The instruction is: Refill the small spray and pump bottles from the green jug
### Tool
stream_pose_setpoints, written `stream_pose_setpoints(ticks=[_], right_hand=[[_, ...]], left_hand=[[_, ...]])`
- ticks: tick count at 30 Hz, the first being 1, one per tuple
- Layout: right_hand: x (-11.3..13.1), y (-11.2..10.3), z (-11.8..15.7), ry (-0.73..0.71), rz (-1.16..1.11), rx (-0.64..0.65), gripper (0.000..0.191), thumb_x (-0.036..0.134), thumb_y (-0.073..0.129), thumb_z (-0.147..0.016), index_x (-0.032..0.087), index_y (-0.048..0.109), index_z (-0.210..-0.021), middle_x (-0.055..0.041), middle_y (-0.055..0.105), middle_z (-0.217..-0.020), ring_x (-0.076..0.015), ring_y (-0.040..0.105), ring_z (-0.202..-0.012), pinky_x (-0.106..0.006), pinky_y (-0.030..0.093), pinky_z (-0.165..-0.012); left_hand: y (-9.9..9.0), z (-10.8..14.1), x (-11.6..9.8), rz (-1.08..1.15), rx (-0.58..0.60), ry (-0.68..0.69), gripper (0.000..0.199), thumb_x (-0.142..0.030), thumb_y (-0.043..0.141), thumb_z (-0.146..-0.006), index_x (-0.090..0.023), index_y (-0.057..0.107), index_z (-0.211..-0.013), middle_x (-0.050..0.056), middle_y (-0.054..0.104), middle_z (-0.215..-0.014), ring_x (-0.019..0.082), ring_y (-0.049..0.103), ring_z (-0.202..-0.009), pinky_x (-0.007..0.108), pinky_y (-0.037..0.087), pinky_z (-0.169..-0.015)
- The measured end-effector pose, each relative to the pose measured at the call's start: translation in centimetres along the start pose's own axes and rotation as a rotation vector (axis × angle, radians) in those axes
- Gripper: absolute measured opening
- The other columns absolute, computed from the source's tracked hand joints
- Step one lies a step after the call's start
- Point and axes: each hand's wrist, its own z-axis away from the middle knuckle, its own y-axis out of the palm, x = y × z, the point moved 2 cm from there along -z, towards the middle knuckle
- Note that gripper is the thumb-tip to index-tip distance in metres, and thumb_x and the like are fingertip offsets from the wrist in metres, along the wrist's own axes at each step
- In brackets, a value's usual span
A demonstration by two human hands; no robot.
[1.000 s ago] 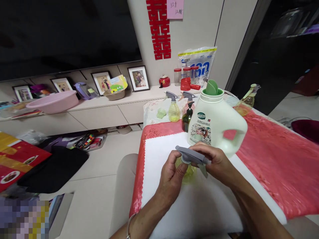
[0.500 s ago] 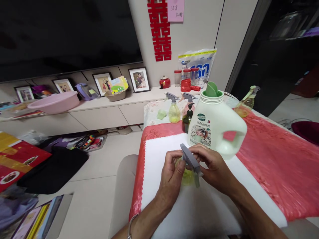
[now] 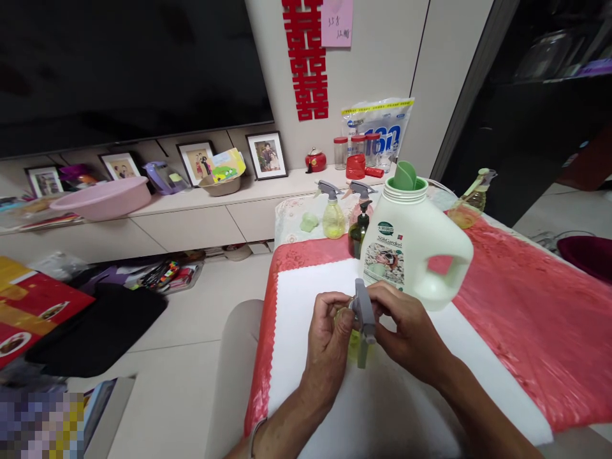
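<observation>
Both my hands are at a small spray bottle [image 3: 354,346] with a yellow-green body and a grey trigger spray head [image 3: 365,312], over the white mat. My left hand [image 3: 329,338] is closed around the bottle's neck from the left, its thumb near the collar. My right hand [image 3: 404,322] grips the grey spray head from the right with bent fingers. The fingers and the head hide much of the bottle. Just beyond stands a big pale green jug [image 3: 415,236] with a green scoop or cap [image 3: 405,175] in its mouth.
Behind the jug are a dark pump bottle [image 3: 358,233], a yellow spray bottle [image 3: 333,220], a pink spray bottle [image 3: 361,203] and a pale green lump [image 3: 308,222]. A clear spray bottle [image 3: 471,204] stands at right. Red plastic sheet [image 3: 540,306] surrounds the white mat [image 3: 306,280].
The grey spray head has turned under my right hand, its nozzle swinging left to point more towards me. My left hand keeps its hold on the bottle.
</observation>
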Motion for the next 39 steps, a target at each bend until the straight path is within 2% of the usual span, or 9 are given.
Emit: stream_pose_setpoints(ticks=[3, 8, 13, 16, 20, 24, 29, 35, 39], right_hand=[[0.0, 0.0, 0.0, 0.000, -0.009, 0.022, 0.001, 0.017, 0.057, -0.093, 0.016, 0.058, -0.093, -0.0011, 0.051, -0.085, -0.0093, 0.049, -0.076, -0.022, 0.039, -0.065], [-0.1, 0.2, -0.2, -0.001, 0.009, -0.021, 0.008, 0.024, 0.065, -0.093, 0.016, 0.061, -0.094, 0.0002, 0.050, -0.081, -0.0088, 0.048, -0.072, -0.021, 0.038, -0.063], [-0.1, 0.5, -0.3, 0.010, 0.054, -0.072, 0.020, 0.023, 0.072, -0.088, 0.015, 0.054, -0.082, 0.0021, 0.045, -0.074, -0.0094, 0.041, -0.069, -0.023, 0.031, -0.060], [0.1, 0.1, -0.3, 0.041, 0.002, 0.016, 0.021, 0.026, 0.070, -0.090, 0.015, 0.054, -0.082, 0.0017, 0.046, -0.076, -0.0097, 0.042, -0.072, -0.022, 0.033, -0.063], [-0.1, -0.7, -0.2, 0.149, -0.192, 0.168, 0.020, 0.029, 0.060, -0.097, 0.016, 0.058, -0.082, -0.0002, 0.047, -0.083, -0.0101, 0.046, -0.079, -0.022, 0.036, -0.069], [-1.2, 0.1, 0.0, 0.214, -0.242, 0.062, 0.027, 0.037, 0.071, -0.090, 0.016, 0.058, -0.077, 0.0000, 0.046, -0.080, -0.0110, 0.045, -0.076, -0.023, 0.036, -0.068], [-2.4, 1.7, 0.3, 0.288, -0.245, -0.063, 0.041, 0.047, 0.080, -0.079, 0.015, 0.055, -0.083, 0.0001, 0.044, -0.081, -0.0117, 0.042, -0.076, -0.022, 0.035, -0.068], [-2.1, 0.4, 0.1, 0.217, -0.343, 0.161, 0.040, 0.057, 0.063, -0.092, 0.018, 0.068, -0.089, -0.0030, 0.048, -0.087, -0.0131, 0.046, -0.082, -0.024, 0.040, -0.076], [-2.5, 0.5, 0.1, 0.248, -0.378, 0.086, 0.037, 0.053, 0.072, -0.087, 0.017, 0.065, -0.089, -0.0022, 0.048, -0.086, -0.0126, 0.046, -0.081, -0.024, 0.041, -0.073]], left_hand=[[-0.1, -0.2, 0.2, 0.024, -0.009, -0.003, 0.020, -0.041, 0.063, -0.094, -0.024, 0.057, -0.103, -0.002, 0.062, -0.089, 0.010, 0.058, -0.080, 0.021, 0.047, -0.073], [-0.4, -0.3, 0.5, 0.055, -0.013, -0.028, 0.017, -0.037, 0.063, -0.095, -0.024, 0.058, -0.105, -0.001, 0.065, -0.094, 0.012, 0.060, -0.084, 0.023, 0.047, -0.076], [-1.2, -0.5, 0.4, -0.043, 0.069, 0.003, 0.019, -0.037, 0.065, -0.092, -0.021, 0.066, -0.102, 0.003, 0.068, -0.098, 0.017, 0.062, -0.090, 0.028, 0.048, -0.081], [-1.5, -0.7, 0.4, -0.012, 0.113, 0.002, 0.017, -0.035, 0.067, -0.090, -0.022, 0.068, -0.102, 0.003, 0.068, -0.097, 0.017, 0.061, -0.087, 0.027, 0.048, -0.079], [-1.4, -0.9, 0.4, -0.001, 0.107, 0.045, 0.015, -0.032, 0.069, -0.089, -0.024, 0.070, -0.101, 0.003, 0.065, -0.101, 0.018, 0.061, -0.094, 0.029, 0.048, -0.086], [-1.6, -0.9, 0.6, -0.031, 0.093, 0.076, 0.014, -0.033, 0.066, -0.090, -0.025, 0.072, -0.099, 0.003, 0.062, -0.101, 0.020, 0.059, -0.096, 0.031, 0.047, -0.087], [-2.2, -1.0, 1.3, -0.041, 0.108, 0.078, 0.014, -0.031, 0.066, -0.090, -0.025, 0.073, -0.100, 0.003, 0.061, -0.102, 0.020, 0.058, -0.098, 0.031, 0.047, -0.088], [-2.2, -0.8, 1.7, -0.015, 0.144, 0.083, 0.017, -0.030, 0.062, -0.093, -0.029, 0.074, -0.104, 0.004, 0.059, -0.109, 0.021, 0.059, -0.104, 0.034, 0.048, -0.091], [-2.3, -0.5, 2.0, -0.002, 0.160, 0.037, 0.020, -0.035, 0.065, -0.091, -0.024, 0.073, -0.106, 0.006, 0.061, -0.109, 0.024, 0.059, -0.105, 0.037, 0.048, -0.093]])
